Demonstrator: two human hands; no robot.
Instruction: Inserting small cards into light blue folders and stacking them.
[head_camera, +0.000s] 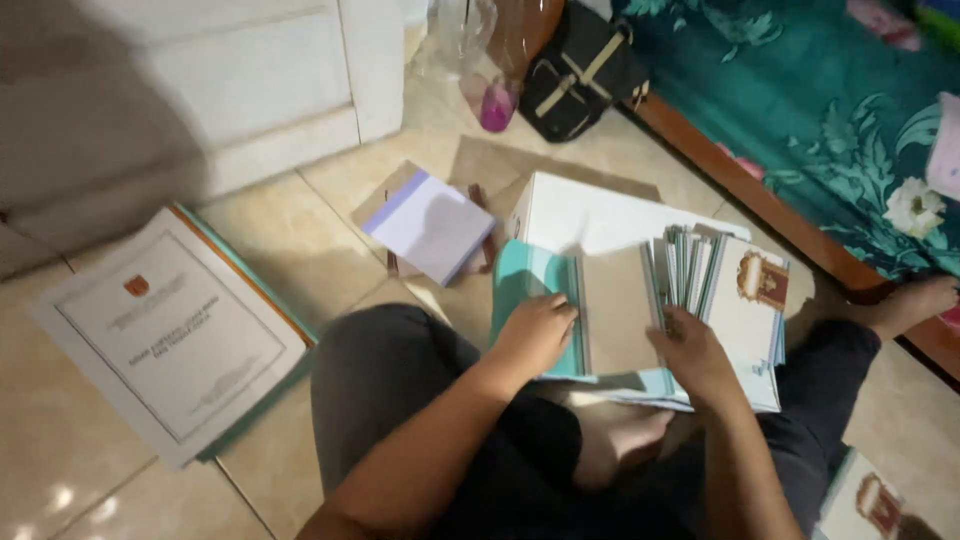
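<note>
— Head view, what worries you?

— My right hand pinches a fanned sheaf of booklets at the lower edge; as I see it, the fan could slide apart onto the tiled floor. My left hand lies flat and open on the teal folder, gripping nothing.

— And the booklets?

— Thin, white with teal edges and a brown crest, resting over my lap.

A white rectangular box is lying on the floor behind the fanned booklets. A brown and gold emblem label is showing on the front booklet's white cover.
</note>
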